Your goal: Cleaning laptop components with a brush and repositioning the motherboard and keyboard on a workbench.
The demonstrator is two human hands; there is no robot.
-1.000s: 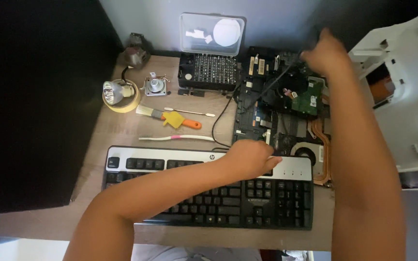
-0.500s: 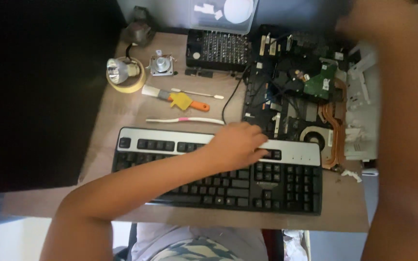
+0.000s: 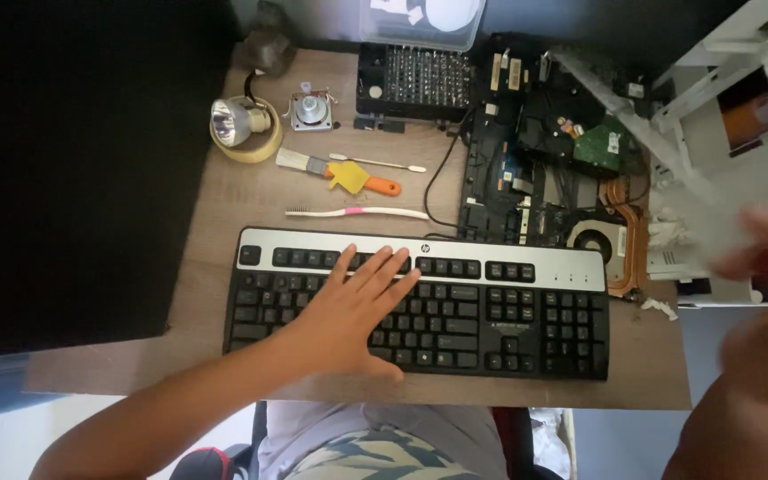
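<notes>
My left hand (image 3: 357, 311) lies flat on the black and silver keyboard (image 3: 508, 311), fingers spread over the keys and holding nothing. The keyboard sits along the near edge of the wooden desk (image 3: 224, 267). My right hand (image 3: 762, 258) is a blur at the right edge, off the desk's right side, near a white plastic casing (image 3: 722, 116). Its fingers cannot be made out. Behind the keyboard lies an opened laptop chassis (image 3: 526, 187) with a green circuit board (image 3: 606, 147) and a fan with copper pipes (image 3: 593, 242).
Behind the keyboard lie a pink and white toothbrush (image 3: 357, 212), an orange-handled brush (image 3: 340, 169) and a cotton swab (image 3: 375, 163). Further back are a lamp on a tape roll (image 3: 233, 120), a small motor (image 3: 311, 111), a black bit set (image 3: 415, 80) and a clear box (image 3: 424, 18). A large black panel (image 3: 73, 160) covers the left.
My left hand has opened and slid from the keyboard's top edge down onto the keys. My right hand has pulled back from over the far boards to the right edge.
</notes>
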